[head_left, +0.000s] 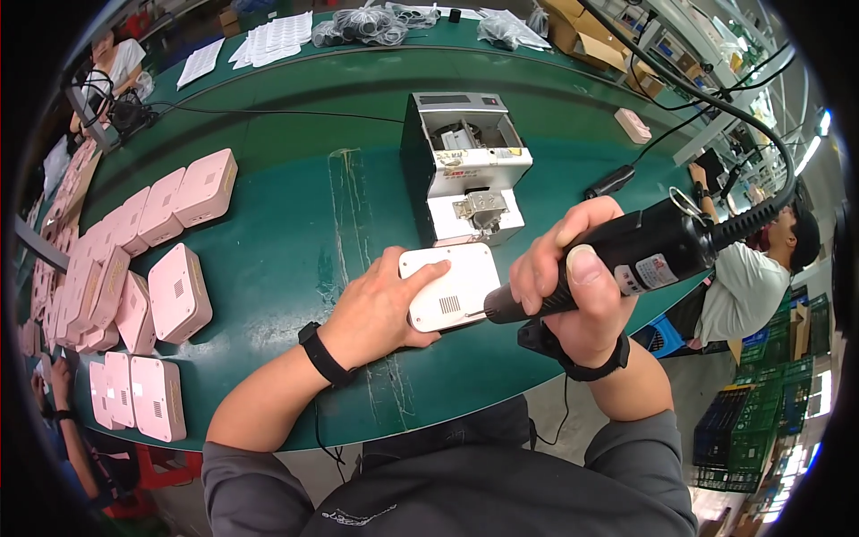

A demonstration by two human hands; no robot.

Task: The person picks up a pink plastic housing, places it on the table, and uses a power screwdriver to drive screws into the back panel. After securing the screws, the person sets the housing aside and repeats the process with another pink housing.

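Observation:
On the green table, my left hand (380, 302) holds down a white rounded box-shaped device (467, 279) with small vent slots. Its thumb lies across the top and its fingers wrap the left side. My right hand (586, 282) is wrapped around a black electric screwdriver (650, 243), which is tilted with its bit toward the device's lower right part. Whether the bit touches a screw I cannot tell. Just beyond the device stands a white and black screw feeder (474, 170) with an open top.
Many pink-white devices (179, 291) are stacked along the left. A power adapter (611, 182) lies right of the feeder, and a pink device (633, 125) farther back. Bagged cables (371, 25) and paper sheets (271, 40) line the far bench. A co-worker (747, 277) sits at right; the screwdriver's cord (780, 152) loops overhead.

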